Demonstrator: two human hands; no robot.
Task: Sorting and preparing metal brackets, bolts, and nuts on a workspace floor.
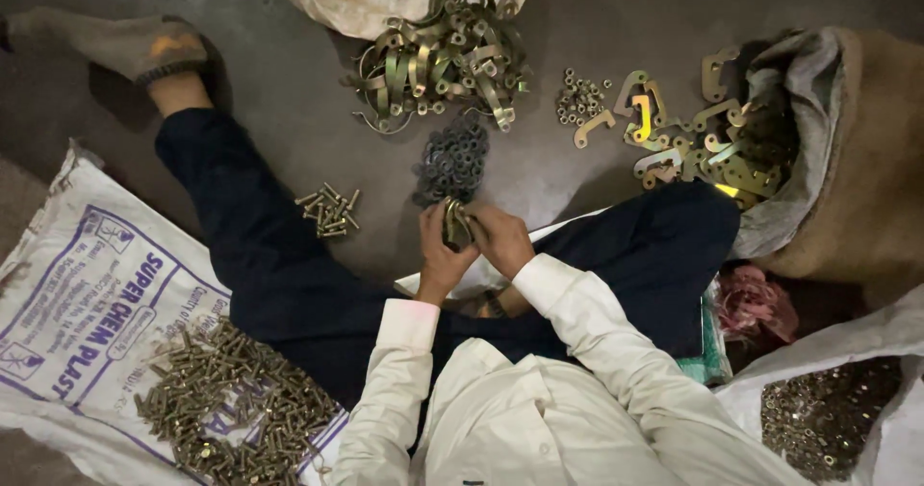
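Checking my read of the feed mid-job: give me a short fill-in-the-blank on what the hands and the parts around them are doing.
1. The left hand and right hand together hold one metal ____.
2. The pile of dark washers lies on the ____, just beyond the hands.
3. The big heap of bolts rests on a white printed ____.

Missing words: clamp; floor; sack
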